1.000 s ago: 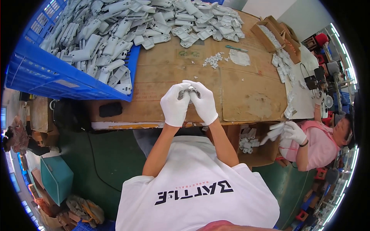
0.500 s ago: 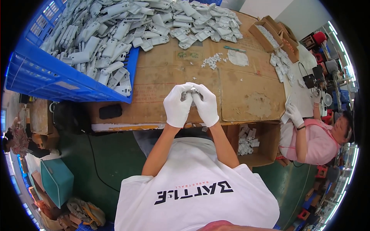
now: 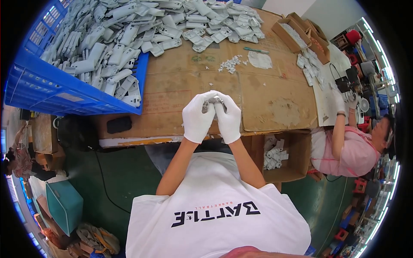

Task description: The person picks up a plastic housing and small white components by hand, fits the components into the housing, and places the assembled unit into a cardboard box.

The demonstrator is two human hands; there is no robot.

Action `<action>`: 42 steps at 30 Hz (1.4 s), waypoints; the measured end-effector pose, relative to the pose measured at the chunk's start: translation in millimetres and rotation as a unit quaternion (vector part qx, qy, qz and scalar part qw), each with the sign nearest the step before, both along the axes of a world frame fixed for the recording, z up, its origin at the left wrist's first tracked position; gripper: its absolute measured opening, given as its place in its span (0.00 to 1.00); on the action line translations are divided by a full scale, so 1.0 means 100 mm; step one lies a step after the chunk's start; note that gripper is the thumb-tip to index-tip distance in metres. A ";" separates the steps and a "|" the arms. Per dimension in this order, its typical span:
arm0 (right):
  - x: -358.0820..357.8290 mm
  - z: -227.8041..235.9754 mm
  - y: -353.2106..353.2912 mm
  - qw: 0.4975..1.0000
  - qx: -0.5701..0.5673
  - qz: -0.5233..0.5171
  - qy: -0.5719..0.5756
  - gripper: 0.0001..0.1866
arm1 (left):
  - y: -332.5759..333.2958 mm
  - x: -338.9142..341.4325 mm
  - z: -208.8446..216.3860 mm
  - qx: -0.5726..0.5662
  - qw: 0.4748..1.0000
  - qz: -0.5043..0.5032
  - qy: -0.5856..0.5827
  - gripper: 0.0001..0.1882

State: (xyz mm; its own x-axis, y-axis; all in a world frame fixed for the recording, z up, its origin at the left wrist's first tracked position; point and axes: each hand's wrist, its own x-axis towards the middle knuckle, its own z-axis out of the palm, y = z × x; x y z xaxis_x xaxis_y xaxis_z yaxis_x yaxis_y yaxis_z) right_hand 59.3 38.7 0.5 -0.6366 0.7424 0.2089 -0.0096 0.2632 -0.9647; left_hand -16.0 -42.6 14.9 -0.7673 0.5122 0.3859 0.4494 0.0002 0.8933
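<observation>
My left hand (image 3: 196, 119) and my right hand (image 3: 229, 119), both in white gloves with dirty grey fingertips, meet above the front edge of the cardboard-covered table. Their fingers are closed around a small white plastic part (image 3: 213, 101), which they mostly hide. Beyond them on the cardboard lies a little heap of tiny white pieces (image 3: 231, 63), beside a pale flat patch (image 3: 260, 60) and a green pen-like tool (image 3: 256, 50). Many white plastic housings (image 3: 170, 31) are piled across the far side and inside the blue crate (image 3: 60, 92) at the left.
A black case (image 3: 119, 124) lies near the table's left front edge. Cardboard boxes (image 3: 291, 35) hold small parts at the far right. An open carton (image 3: 297, 163) with white parts stands below the right edge. A co-worker in pink (image 3: 350, 150) sits at the right, gloved hands near a small machine.
My hands stay together around the part, with only slight finger movement. The table view has shifted a little left. The co-worker's near hand has moved farther off toward the machine.
</observation>
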 end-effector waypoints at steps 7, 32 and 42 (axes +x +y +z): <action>0.10 0.09 -0.03 0.996 0.078 -0.041 -0.018 0.16 | 0.04 0.09 -0.05 -0.007 0.997 -0.018 -0.078 0.12; 0.30 -0.13 0.24 0.874 0.381 -0.154 -0.258 0.39 | 0.58 -0.03 -0.02 -0.042 0.926 -0.124 -0.353 0.16; 0.95 -0.11 2.57 0.757 0.257 -0.329 -0.502 0.24 | 0.56 -1.85 -0.32 -0.378 0.815 0.254 0.358 0.22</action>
State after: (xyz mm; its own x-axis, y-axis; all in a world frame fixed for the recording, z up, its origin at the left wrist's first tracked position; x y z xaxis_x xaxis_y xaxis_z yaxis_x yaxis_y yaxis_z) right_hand 154.1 295.3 -10.9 -0.1932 0.9528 0.2341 0.9575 0.2352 -0.1671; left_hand -200.7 13.4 -16.8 -0.6715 0.4976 0.5490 0.6253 0.7781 0.0596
